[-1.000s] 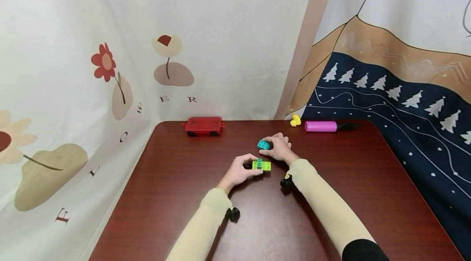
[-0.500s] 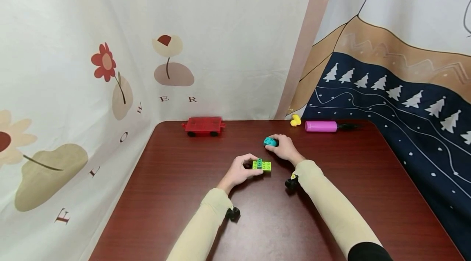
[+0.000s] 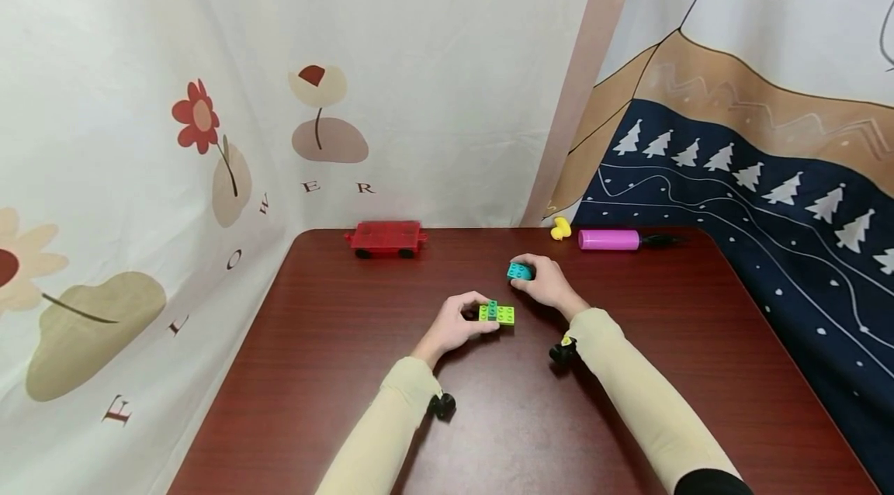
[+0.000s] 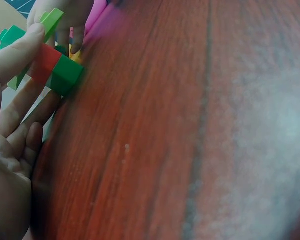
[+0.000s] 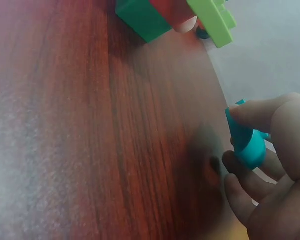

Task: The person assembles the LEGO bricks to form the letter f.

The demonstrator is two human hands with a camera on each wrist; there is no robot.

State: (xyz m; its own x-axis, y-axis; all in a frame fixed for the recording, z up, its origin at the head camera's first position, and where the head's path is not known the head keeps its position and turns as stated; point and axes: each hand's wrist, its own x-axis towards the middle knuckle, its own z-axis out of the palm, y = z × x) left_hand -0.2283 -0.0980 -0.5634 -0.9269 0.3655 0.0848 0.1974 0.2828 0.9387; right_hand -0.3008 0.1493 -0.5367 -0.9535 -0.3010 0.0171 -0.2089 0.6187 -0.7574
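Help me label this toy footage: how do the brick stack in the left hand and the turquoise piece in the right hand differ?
Colour: the brick stack mixes lime, darker green and red; the turquoise piece shows one colour.
Shape: the brick stack has square-edged blocks, while the turquoise piece has a rounded part.
Size: the brick stack is larger than the turquoise piece.
Shared: both show studs, and each is held, by left hand and right hand respectively.

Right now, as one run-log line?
left hand: holds brick stack | right hand: holds teal brick | brick stack and teal brick: apart | red cart: untouched
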